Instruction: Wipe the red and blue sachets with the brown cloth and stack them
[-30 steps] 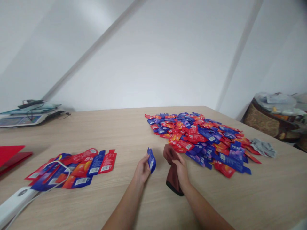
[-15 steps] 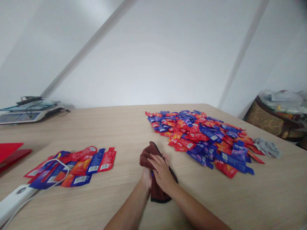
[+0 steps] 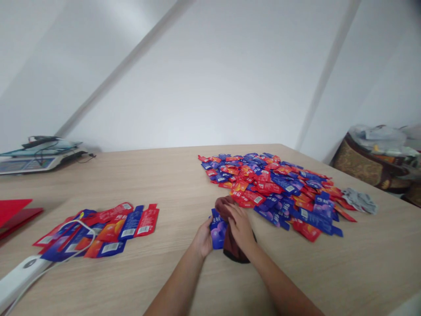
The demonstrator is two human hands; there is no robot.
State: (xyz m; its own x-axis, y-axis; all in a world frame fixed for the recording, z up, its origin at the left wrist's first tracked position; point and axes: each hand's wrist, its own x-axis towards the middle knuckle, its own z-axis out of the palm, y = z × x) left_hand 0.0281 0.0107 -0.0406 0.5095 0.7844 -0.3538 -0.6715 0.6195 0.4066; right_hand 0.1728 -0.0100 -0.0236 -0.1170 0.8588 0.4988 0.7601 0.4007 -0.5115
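In the head view, my left hand (image 3: 203, 239) grips the left edge of a blue packet (image 3: 217, 232) with purple fruit printed on it. My right hand (image 3: 241, 228) is closed round a dark brown cloth (image 3: 235, 251) with black edging, just to the right of that packet. The cloth overlaps the packet's upper right part. Beyond my right hand spreads a large heap of red and blue packets (image 3: 266, 186). A smaller group of similar packets (image 3: 112, 226) lies to the left, partly overlapping one another.
A white bar-shaped device (image 3: 23, 278) with a white cable (image 3: 52, 265) lies at front left, beside a red folder (image 3: 19, 215). A scale (image 3: 42, 160) stands at the back left. Grey gloves (image 3: 360, 201) lie right of the heap. A patterned chair (image 3: 362, 162) stands beyond the table.
The cloth has moved right with my right hand, uncovering the blue packet in my left hand. Before, my hands were together, with the cloth mostly covering the packet.
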